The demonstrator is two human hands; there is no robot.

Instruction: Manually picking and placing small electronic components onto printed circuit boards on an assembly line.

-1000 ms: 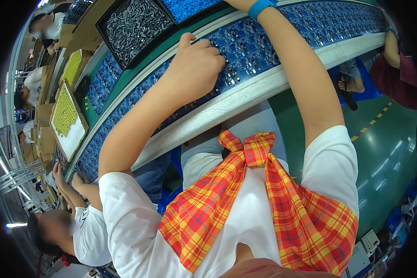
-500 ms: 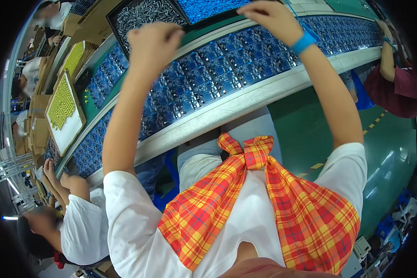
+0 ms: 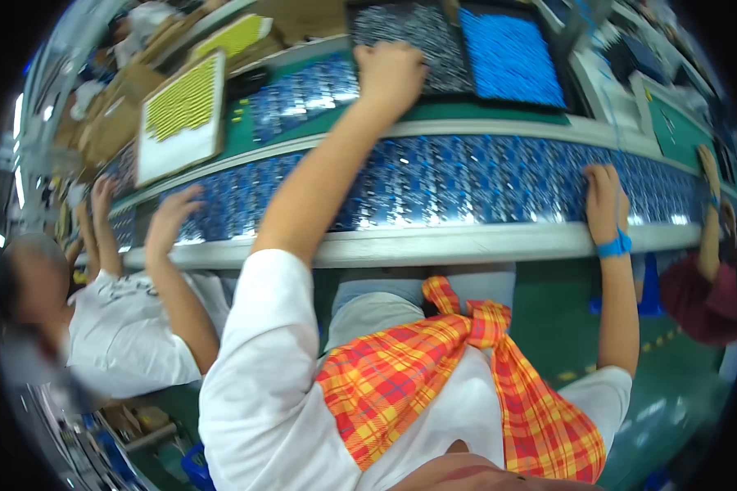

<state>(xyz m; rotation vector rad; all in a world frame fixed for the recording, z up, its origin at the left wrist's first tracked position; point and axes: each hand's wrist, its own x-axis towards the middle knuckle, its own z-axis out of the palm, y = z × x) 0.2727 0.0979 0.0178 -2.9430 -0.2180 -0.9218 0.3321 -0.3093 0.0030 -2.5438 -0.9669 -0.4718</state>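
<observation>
My left hand [image 3: 391, 78] is at the near-left edge of a black tray of small dark cylindrical parts [image 3: 434, 61]. Its fingers are curled, and whatever is in them is hidden. Over the right part of a long row of blue circuit boards [image 3: 475, 180] I hold my right hand [image 3: 608, 200], fingers bent together and pointing down at the boards. What it pinches, if anything, is too small to tell. A blue wrist strap [image 3: 614, 244] with a cord circles my right wrist. Beside the dark parts stands a second black tray filled with small bright blue parts [image 3: 512, 59].
A pale rail [image 3: 434, 245] borders the boards nearest me. More boards [image 3: 303, 94] lie beyond the line at left, next to a board of yellow parts [image 3: 180, 106]. One co-worker's hand [image 3: 170, 221] reaches over the line at left; another person's arm [image 3: 710, 196] is at right.
My right hand has moved from the blue parts' tray down to the boards. My left hand remains by the dark parts. The view has turned, and the left co-worker's hand now reaches toward the boards.
</observation>
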